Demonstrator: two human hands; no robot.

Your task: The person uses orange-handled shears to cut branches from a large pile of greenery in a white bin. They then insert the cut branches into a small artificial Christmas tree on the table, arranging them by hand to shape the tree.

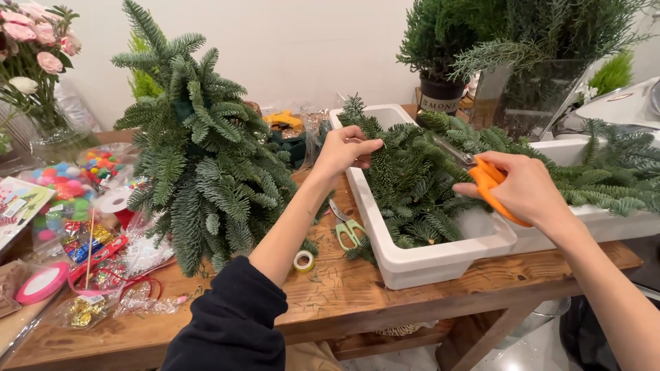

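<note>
On the wooden table (pixel 357 288), fir sprigs (pixel 412 178) filled a white tray (pixel 440 261). The left hand (pixel 344 150) pinched one sprig; the right hand (pixel 529 189) gripped orange-handled scissors (pixel 485 178). Light, springy, prickly stuff, probably best held by the stem.

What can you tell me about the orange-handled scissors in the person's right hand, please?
The scissors have bright orange handles that look like plastic and slim grey metal blades. The right hand grips the handles, with fingers through the loops, above the white tray. The blades point up and left into the fir cuttings lying in the tray. Their tips are partly hidden among the needles, so I cannot tell how far they are open.
</note>
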